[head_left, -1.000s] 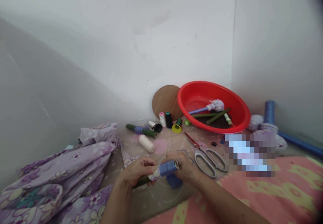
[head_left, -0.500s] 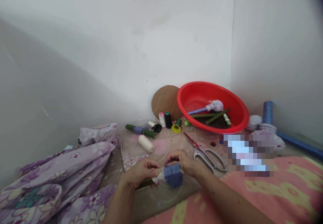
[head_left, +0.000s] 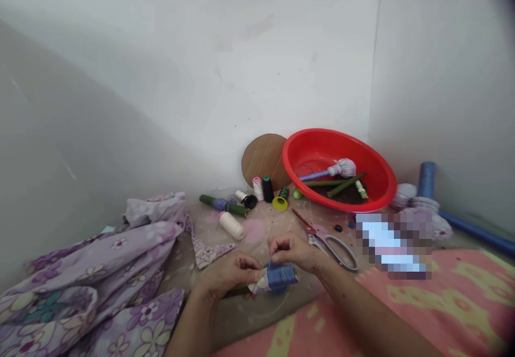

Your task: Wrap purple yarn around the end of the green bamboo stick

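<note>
One blue-wound bundle [head_left: 279, 278] held low above the mat [head_left: 209, 223]

The left hand [head_left: 225, 276] is grasping the green stem [head_left: 237, 292] just behind the bundle's pale cloth tip [head_left: 259, 284], its fingers curling around. The right hand [head_left: 293, 252] is pinching just above the bundle, fingertips drawn together, though whether they are gripping a thread is too fine to tell. The right forearm [head_left: 362, 303] is reaching in from the lower right. Scissors [head_left: 328, 247] are lying just beyond, with spools [head_left: 257, 189] and a red basin [head_left: 322, 134] farther off
</note>
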Available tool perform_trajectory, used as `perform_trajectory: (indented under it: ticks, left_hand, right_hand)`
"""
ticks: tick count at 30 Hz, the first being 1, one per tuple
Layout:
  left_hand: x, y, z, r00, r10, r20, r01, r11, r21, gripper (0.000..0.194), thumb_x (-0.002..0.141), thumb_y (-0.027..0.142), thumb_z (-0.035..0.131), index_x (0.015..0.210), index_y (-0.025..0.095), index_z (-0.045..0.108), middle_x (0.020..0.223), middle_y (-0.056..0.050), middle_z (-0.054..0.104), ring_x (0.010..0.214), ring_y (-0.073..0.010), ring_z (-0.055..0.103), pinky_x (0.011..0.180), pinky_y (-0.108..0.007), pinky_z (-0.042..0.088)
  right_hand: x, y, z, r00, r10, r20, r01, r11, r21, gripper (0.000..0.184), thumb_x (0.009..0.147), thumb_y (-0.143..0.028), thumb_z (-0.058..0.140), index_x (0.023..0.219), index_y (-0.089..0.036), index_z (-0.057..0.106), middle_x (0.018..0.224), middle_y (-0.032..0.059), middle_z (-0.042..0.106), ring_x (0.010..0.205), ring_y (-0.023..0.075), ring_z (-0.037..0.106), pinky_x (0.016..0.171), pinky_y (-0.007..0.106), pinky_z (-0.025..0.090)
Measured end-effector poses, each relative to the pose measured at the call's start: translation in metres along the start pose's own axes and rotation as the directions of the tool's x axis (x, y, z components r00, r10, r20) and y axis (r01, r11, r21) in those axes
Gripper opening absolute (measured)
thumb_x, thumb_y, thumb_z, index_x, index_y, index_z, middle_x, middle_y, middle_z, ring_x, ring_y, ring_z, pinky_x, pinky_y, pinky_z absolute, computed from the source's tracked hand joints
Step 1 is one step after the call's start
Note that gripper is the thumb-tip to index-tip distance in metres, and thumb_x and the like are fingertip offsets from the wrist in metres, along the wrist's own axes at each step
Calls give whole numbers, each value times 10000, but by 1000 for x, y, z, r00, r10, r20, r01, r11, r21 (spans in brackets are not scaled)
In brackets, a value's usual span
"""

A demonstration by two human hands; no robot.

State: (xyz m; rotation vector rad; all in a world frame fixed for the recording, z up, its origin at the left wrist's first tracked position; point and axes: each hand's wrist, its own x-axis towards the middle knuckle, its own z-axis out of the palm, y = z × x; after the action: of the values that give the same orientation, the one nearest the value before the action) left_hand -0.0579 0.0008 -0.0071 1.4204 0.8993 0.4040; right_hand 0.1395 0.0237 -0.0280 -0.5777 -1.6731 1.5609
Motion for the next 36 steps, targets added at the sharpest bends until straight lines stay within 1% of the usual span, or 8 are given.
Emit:
perform_trajectory:
  ticks: [6,12,17,22,27,31,33,36]
  left_hand:
    - [3,2,4,998,-3,60,0,998,59,241,640,359,590,714,138,654,575,7,532,503,-72,432,502,-185,331]
    - [2,9,10,998,-10,57,6,998,68,237,610,365,612,667,138,654,537,22,518,484,-65,398,489,-178,301]
    - [1,8,11,999,-13,40,10,998,68,265,606,382,610,689,134,653,575,9,544,494,-70,424,494,-183,326]
    - [2,4,7,999,33,8,-33,999,41,281,613,384,610,718,127,646,581,4,546,483,-63,435,497,-184,345]
    - [2,4,2,988,116,-99,-115,993,24,329,640,415,581,714,99,636,556,-10,537,469,-62,437,458,-175,339]
    - [3,3,0,972,122,-201,-127,992,-13,362,614,441,596,742,104,633,590,-21,553,501,-77,465,461,-179,363]
    - [4,2,-1,971,129,-202,-136,990,-23,361,612,441,599,731,101,633,581,-22,551,497,-75,463,457,-177,363]
    - [3,1,-2,976,122,-180,-128,992,-20,356,618,435,596,719,96,636,571,-23,546,483,-73,453,448,-178,360]
  right_hand:
    - [0,-2,4,999,34,2,-34,997,70,215,554,-274,662,579,-111,523,530,-51,434,478,41,354,456,171,252]
    - [3,7,4,999,40,-33,-36,994,104,180,534,-219,659,534,-101,523,507,-48,439,470,40,356,446,167,245]
    - [5,13,6,984,146,-98,-137,987,88,145,508,-188,646,495,-106,528,424,-68,410,392,27,308,394,161,211]
    - [7,18,6,966,232,-112,-221,970,99,122,491,-192,638,492,-112,546,400,-62,439,373,36,337,387,162,234]
    - [9,31,4,951,210,-227,-182,974,137,107,532,-211,575,509,-108,561,434,-38,473,381,44,351,396,168,242]
    - [10,33,7,943,128,-306,-110,991,74,171,569,-226,529,440,-117,506,376,-64,364,366,30,254,372,165,156]
    - [10,32,9,938,113,-326,-102,993,51,192,570,-233,541,426,-119,487,374,-67,342,376,31,246,375,166,152]
    - [9,29,11,932,99,-348,-82,995,64,182,565,-246,557,450,-113,510,401,-56,384,390,34,280,384,166,185]
